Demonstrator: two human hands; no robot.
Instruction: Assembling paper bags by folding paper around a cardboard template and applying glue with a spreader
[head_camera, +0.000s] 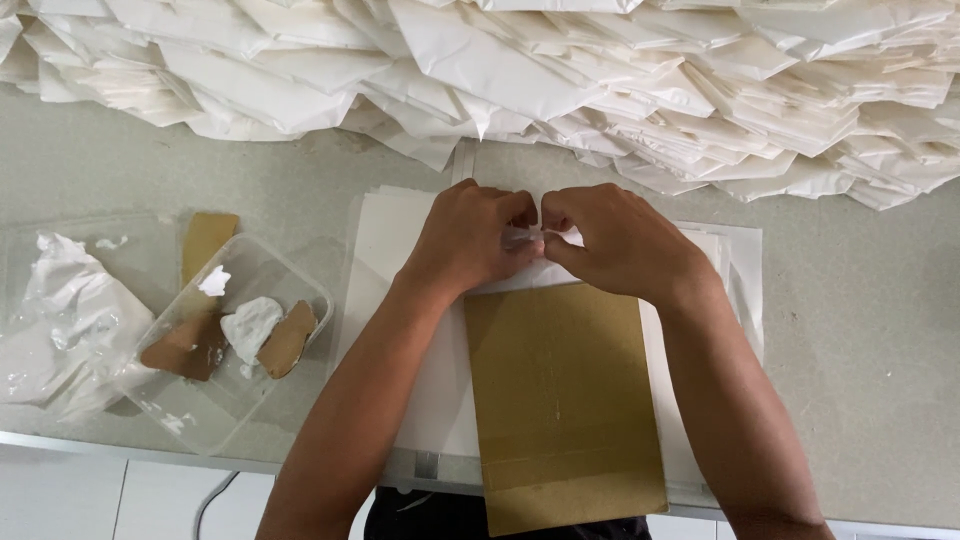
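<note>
I see both hands meeting at the far edge of a brown cardboard board (560, 400) that lies on a white sheet of paper (395, 260). My left hand (470, 240) is curled nearly shut, fingertips pressing down on the paper's edge where it folds over the board's top; my right hand (620, 245) is curled the same way just beside it, thumb and forefinger pinching that folded edge, knuckles almost touching the left's. Beyond the hands a big heap of folded white sheets (620, 90) covers the back of the table (880, 330), so I judge many pieces already done. To the left of my left hand sits a clear plastic tub (300, 280) holding white paste and brown cardboard scraps (288, 338). As I read it, this piece is midway: the top fold is being pressed, while the sides of the sheet are flat and unfolded.
</note>
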